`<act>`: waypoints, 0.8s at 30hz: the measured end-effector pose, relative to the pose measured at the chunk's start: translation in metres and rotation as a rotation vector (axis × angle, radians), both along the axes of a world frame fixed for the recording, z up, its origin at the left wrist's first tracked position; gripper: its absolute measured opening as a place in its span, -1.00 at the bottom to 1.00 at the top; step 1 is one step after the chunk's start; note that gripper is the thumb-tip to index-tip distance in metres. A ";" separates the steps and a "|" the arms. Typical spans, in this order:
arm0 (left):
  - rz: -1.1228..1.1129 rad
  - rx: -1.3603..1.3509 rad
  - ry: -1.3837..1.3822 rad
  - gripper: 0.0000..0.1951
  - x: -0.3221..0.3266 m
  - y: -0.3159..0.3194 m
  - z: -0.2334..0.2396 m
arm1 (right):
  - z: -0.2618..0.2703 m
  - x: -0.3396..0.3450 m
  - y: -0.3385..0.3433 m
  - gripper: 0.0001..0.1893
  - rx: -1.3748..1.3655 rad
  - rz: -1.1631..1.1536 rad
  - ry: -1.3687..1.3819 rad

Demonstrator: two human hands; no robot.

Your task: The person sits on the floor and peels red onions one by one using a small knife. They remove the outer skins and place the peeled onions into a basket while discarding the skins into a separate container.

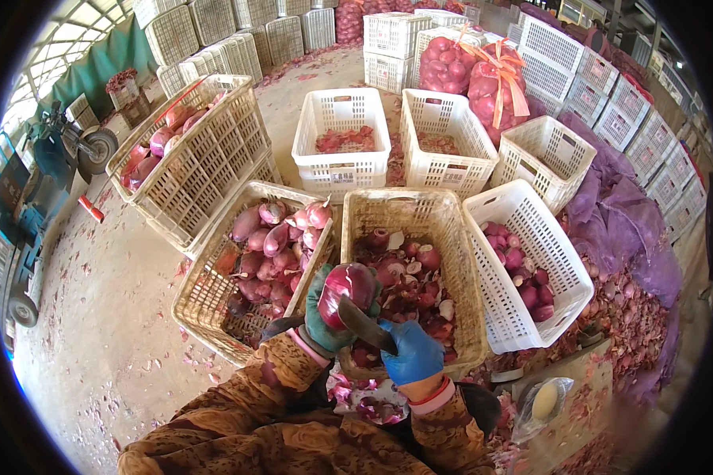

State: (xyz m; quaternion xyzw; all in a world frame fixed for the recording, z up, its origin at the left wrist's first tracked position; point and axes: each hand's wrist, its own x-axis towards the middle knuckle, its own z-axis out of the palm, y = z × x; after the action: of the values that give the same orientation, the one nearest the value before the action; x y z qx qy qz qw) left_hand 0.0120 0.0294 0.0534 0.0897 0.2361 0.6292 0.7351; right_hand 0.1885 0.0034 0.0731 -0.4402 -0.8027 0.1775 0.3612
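My left hand [327, 317], in a green glove, holds a large red onion [347, 291] above the middle crate. In a blue glove, my right hand [413, 353] grips a knife [365, 323] whose dark, curved blade lies against the onion's lower right side. Below both hands, a stained plastic crate [475, 314] holds onion skins, cut ends and onions. Whole red onions with dry necks [273, 240] fill part of the crate [214, 326] to the left. On the right, a white crate [511, 202] contains smaller, trimmed red onions [523, 267].
Behind stand white crates [341, 169] with some skins inside and a tall crate of onions [196, 166]. Tied mesh sacks [490, 83] of onions are at the back. A purple mesh net [618, 208] and heaped skins [624, 332] lie right, near a bagged pale object [545, 401].
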 end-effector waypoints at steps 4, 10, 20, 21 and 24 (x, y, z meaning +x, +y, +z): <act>-0.023 0.004 -0.234 -0.40 -0.009 -0.002 -0.017 | -0.011 -0.005 0.003 -0.69 0.027 -0.024 0.006; 0.032 -0.170 -0.332 -0.30 -0.016 0.000 -0.037 | -0.009 -0.016 0.008 -0.86 -0.022 -0.079 0.114; -0.207 0.013 -0.465 -0.52 -0.026 -0.003 -0.046 | -0.023 -0.008 0.027 -0.87 -0.514 -0.077 0.545; -0.219 0.046 -0.436 -0.53 -0.026 -0.003 -0.045 | -0.022 -0.009 0.025 -0.87 -0.461 -0.043 0.518; -0.145 0.085 -0.312 -0.59 -0.023 -0.001 -0.042 | -0.003 -0.012 0.016 -0.84 -0.156 0.029 0.227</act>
State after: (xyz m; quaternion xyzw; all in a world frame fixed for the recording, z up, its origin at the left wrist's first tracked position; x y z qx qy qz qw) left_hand -0.0115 0.0284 0.0117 0.0386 0.0854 0.5904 0.8017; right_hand 0.1765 0.0192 0.0705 -0.4323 -0.7466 0.2934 0.4118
